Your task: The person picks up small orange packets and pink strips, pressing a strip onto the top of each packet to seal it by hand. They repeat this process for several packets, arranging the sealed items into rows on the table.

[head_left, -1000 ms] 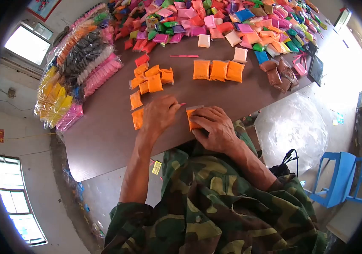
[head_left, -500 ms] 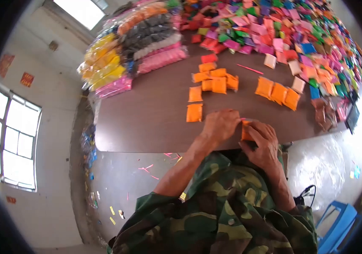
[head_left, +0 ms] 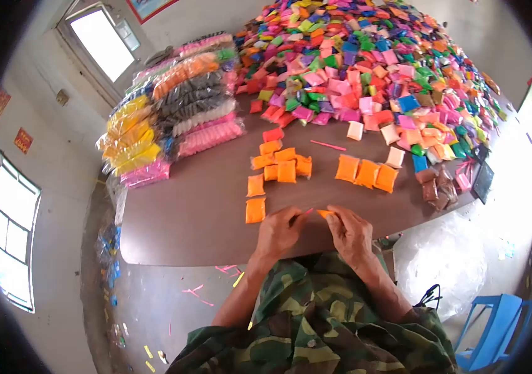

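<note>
My left hand (head_left: 278, 235) is closed above the table's near edge, pinching a thin pink strip (head_left: 308, 212) that pokes out past the fingertips. Just to its right, my right hand (head_left: 351, 235) grips a small orange packet (head_left: 323, 213); only a corner shows, the rest is hidden by the fingers. Beyond my left hand lie a single orange packet (head_left: 255, 210), another above it (head_left: 255, 185), and a cluster of orange packets (head_left: 286, 171). A row of three orange packets (head_left: 365, 172) rests beyond my right hand. A pink stick (head_left: 328, 145) lies flat behind them.
A large heap of multicoloured packets (head_left: 353, 81) covers the back of the brown table (head_left: 185, 218). Stacked clear bags of coloured packets (head_left: 197, 93) stand at the back left. Brown packets (head_left: 440, 190) sit near the right edge. A blue stool (head_left: 493, 330) stands on the floor at right.
The view has tilted upward, showing more of the heap. My hands have drawn slightly apart, with a gap now between the pink strip and the orange packet. The packets on the table stay put.
</note>
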{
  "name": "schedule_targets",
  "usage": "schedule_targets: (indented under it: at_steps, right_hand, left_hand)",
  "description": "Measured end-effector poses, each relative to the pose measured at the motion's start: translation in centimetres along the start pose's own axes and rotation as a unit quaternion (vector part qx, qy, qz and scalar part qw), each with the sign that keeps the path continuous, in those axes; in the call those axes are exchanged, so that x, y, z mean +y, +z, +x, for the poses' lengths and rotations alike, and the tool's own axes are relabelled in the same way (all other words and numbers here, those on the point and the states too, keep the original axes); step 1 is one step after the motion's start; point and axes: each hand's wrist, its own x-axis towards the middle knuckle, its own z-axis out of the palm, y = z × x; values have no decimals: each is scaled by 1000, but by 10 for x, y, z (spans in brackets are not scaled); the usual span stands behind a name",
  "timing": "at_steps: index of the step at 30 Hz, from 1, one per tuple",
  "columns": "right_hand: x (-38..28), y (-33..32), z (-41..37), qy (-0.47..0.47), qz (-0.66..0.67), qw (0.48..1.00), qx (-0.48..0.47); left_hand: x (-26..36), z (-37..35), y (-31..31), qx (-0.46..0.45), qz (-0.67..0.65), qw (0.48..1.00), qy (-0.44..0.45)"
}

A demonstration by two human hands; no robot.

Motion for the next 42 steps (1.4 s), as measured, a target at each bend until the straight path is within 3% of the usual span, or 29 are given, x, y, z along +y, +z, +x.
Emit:
schedule_targets:
  at_steps: [3,6,10,13,17,22,25,31,34,37,38,42]
  right_hand:
    - [7,3,1,108,29,993,-32]
    - [21,14,1,158,101,982,18]
    - [22,16,-4,182,80,980,-4]
    - [15,5,-3,90,-37,995,-36]
    - [11,-2,-8,128,-56,990,-35]
    - [8,-5,-13,110,-100,989,-19]
    - [12,-6,-15,106,-104,989,-18]
    - [10,-6,-15,114,-110,987,-37]
    - [8,-7,-12,118,-115,986,-41]
    - [9,-6,-15,131,-110,984,-52]
    - [9,-6,-16,137,-107,983,-54]
    - [9,-4,-16,124,-127,983,-47]
  left_hand:
    - [2,-7,-1,32,-25,999,-13]
    - [13,-10,-1,41,-48,997,-33]
    - [12,-16,6,36,-41,998,-36]
    - [7,-19,14,55,-48,997,-27]
    - [3,-23,13,42,-43,998,-29]
    - [21,-25,25,21,11,1000,-13]
    - [13,-23,41,37,36,997,58]
    - [12,1,28,16,156,987,23]
    - [19,-10,23,6,59,998,13]
    - [19,-30,38,34,45,996,72]
    - [19,-33,37,8,99,993,60]
    - [12,-25,40,40,133,987,77]
